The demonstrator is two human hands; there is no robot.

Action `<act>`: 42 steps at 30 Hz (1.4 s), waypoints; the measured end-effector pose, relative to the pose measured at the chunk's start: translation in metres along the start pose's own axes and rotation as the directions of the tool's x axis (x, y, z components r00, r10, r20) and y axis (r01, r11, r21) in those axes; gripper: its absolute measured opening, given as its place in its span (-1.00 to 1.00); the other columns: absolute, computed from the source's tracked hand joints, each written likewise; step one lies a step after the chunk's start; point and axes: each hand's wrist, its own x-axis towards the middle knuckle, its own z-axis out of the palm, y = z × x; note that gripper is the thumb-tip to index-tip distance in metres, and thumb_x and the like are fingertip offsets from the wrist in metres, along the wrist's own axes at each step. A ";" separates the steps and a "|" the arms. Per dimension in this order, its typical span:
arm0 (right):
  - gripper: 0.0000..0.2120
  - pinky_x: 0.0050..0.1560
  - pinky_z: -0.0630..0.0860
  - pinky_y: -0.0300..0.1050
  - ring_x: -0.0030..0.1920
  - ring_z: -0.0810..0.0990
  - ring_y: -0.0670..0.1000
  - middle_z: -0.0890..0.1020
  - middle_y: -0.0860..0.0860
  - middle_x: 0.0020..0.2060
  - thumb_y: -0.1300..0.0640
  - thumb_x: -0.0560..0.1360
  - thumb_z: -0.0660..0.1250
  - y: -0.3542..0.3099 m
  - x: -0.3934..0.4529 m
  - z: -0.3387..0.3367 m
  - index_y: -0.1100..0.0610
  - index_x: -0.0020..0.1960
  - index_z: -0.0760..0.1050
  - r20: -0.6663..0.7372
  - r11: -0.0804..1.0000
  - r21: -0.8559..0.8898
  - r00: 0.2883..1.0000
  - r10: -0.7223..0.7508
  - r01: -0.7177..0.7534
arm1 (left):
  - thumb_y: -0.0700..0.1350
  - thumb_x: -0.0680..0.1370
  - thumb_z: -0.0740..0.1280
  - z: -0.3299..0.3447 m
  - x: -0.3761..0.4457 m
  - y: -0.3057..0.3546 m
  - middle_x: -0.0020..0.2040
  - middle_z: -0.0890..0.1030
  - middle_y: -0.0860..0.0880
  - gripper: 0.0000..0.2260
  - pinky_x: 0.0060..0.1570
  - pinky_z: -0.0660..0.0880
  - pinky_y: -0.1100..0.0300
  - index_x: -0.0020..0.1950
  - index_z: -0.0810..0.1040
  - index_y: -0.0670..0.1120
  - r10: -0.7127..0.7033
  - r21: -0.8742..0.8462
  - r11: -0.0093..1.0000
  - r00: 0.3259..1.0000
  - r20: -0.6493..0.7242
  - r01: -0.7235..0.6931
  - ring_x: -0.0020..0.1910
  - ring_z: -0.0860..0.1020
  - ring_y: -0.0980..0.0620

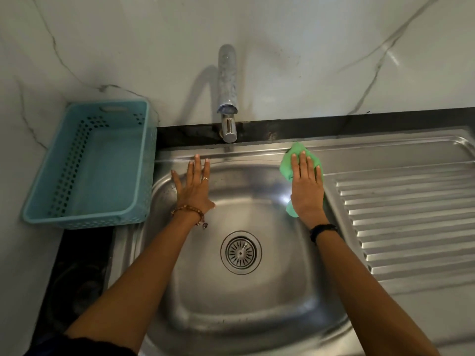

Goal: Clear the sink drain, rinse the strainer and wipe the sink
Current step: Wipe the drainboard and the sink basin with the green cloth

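Two hands: both lie flat on the far rim of the steel sink [180,299], fingers straight, forearms reaching across the basin.
Sink: brushed stainless steel, a rounded-corner basin with a glare spot on its right wall; a ribbed draining board [411,222] of the same metal joins it on the right.
Strainer: round metal disc with radial slots [240,252], seated in the drain at the middle of the basin floor.
Cloth: soft, crumpled green cloth [288,165] at the basin's far right corner, spread over the rim.
Right hand [307,187]: palm down, pressing the cloth flat, not curled round it; a dark band on the wrist.
Left hand [194,188]: spread and holding nothing, fingertips on the far left rim; a ring and a beaded bracelet.
Tap: speckled metal spout [227,80] above the back edge.
Basket: pale blue perforated plastic basket [38,201], rectangular, left of the sink.
Wall: glossy veined marble [128,47].
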 end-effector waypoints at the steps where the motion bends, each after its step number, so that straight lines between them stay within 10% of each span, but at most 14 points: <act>1: -0.25 0.44 0.16 0.14 0.45 0.23 0.23 0.23 0.24 0.46 0.38 0.37 0.32 0.004 -0.005 -0.001 0.26 0.49 0.10 0.012 1.000 0.005 0.999 0.030 -0.030 | 0.05 0.41 0.42 0.003 -0.006 0.001 0.49 -0.37 -0.12 0.01 0.33 -0.32 -0.28 0.48 -0.36 -0.05 0.008 0.005 1.000 1.000 0.004 -0.008 0.49 -0.30 -0.09; 11: -0.22 0.48 -0.02 0.19 0.51 -0.01 0.26 -0.05 0.25 0.51 0.20 0.50 0.26 0.005 -0.003 -0.018 0.25 0.52 -0.18 0.136 0.999 -0.053 0.991 0.017 -0.010 | 0.09 0.42 0.38 0.014 -0.042 0.023 0.50 -0.35 -0.14 -0.03 0.32 -0.32 -0.26 0.49 -0.33 -0.03 0.058 -0.051 0.997 0.998 -0.016 -0.058 0.49 -0.31 -0.11; 17: -0.18 0.47 -0.16 0.21 0.51 -0.10 0.26 -0.08 0.21 0.52 0.23 0.44 0.32 -0.005 0.012 -0.023 0.19 0.53 -0.11 0.188 0.968 0.195 0.975 0.121 -0.158 | 0.11 0.44 0.36 0.007 -0.043 0.033 0.49 -0.36 -0.14 -0.04 0.23 -0.41 -0.22 0.48 -0.34 -0.04 0.075 -0.035 0.996 0.996 -0.042 -0.076 0.48 -0.33 -0.11; 30: -0.23 0.45 -0.15 0.13 0.48 0.21 0.13 0.24 0.11 0.48 0.21 0.29 0.27 0.047 -0.011 0.001 0.13 0.49 0.19 0.128 0.769 -0.420 0.871 -0.475 0.481 | 0.16 0.46 0.31 0.026 -0.082 -0.009 0.51 -0.31 -0.15 -0.07 0.33 -0.30 -0.31 0.46 -0.37 -0.02 -0.014 0.003 1.000 0.998 0.057 0.014 0.49 -0.30 -0.16; 36: -0.34 0.50 -0.22 0.15 0.53 -0.04 0.14 0.02 0.11 0.53 -0.16 0.54 0.08 0.045 -0.018 -0.003 0.18 0.50 0.07 0.437 0.500 -0.597 0.777 -0.453 0.627 | 0.21 0.49 0.22 0.050 -0.154 0.011 0.35 -0.50 -0.04 -0.11 0.27 -0.41 -0.19 0.31 -0.51 -0.03 0.100 -0.120 0.990 0.966 0.238 -0.073 0.34 -0.47 -0.03; 42: -0.41 0.49 -0.11 0.18 0.47 0.17 0.20 0.32 0.20 0.41 -0.13 0.56 0.03 0.044 -0.048 -0.007 0.25 0.42 0.27 0.583 0.426 -0.554 0.698 -0.416 0.715 | 0.47 0.31 -0.10 0.052 -0.202 0.008 0.45 -0.42 0.03 -0.14 0.33 -0.43 -0.16 0.40 -0.44 0.11 0.179 -0.232 0.970 0.855 0.487 -0.070 0.40 -0.41 0.10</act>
